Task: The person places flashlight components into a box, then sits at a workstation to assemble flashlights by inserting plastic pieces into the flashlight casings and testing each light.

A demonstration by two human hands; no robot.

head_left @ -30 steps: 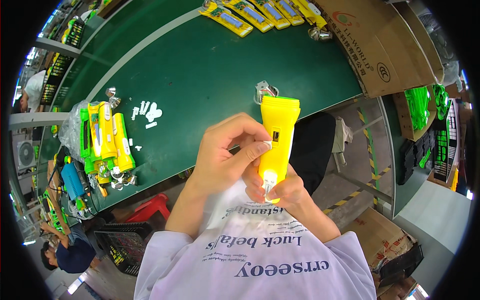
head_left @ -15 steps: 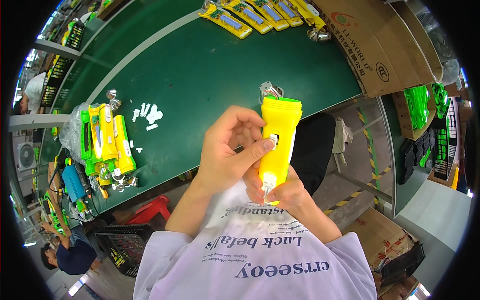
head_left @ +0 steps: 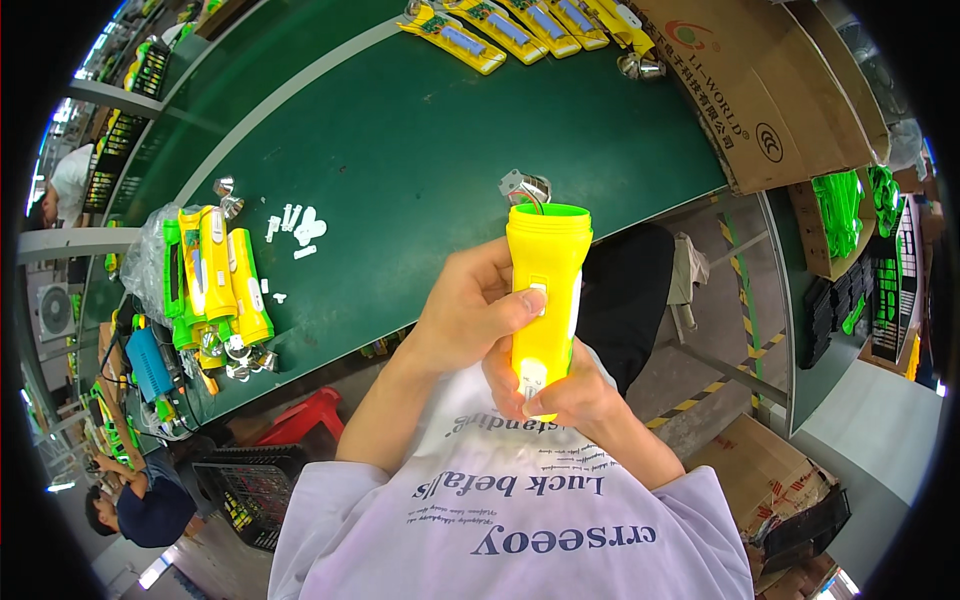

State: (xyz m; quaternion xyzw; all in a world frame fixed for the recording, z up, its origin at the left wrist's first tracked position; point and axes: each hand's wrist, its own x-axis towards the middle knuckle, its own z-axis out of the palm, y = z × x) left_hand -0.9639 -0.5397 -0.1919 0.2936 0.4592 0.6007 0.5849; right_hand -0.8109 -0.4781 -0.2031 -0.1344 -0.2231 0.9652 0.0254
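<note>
A yellow flashlight body (head_left: 548,250) is held upright in front of my chest, its round open end pointing away from me. My left hand (head_left: 465,310) closes round its left side, with the thumb pressed on the white switch (head_left: 538,300). My right hand (head_left: 570,390) grips the narrow lower end, beside a small white panel (head_left: 532,376). Thin wires run out of the open end to a silvery reflector piece (head_left: 526,187) that hangs just beyond the rim, over the green table (head_left: 420,160).
Yellow flashlight halves (head_left: 500,28) with blue cells lie along the far edge. At left are stacked flashlight bodies (head_left: 215,270), small white parts (head_left: 308,228) and a blue tool (head_left: 148,362). A cardboard box (head_left: 750,90) stands far right. Another person (head_left: 150,510) is at lower left.
The flashlight body has shifted slightly left and toward me, and stands straighter. My left thumb now lies flat over the white switch, which sat raised in its slot before.
</note>
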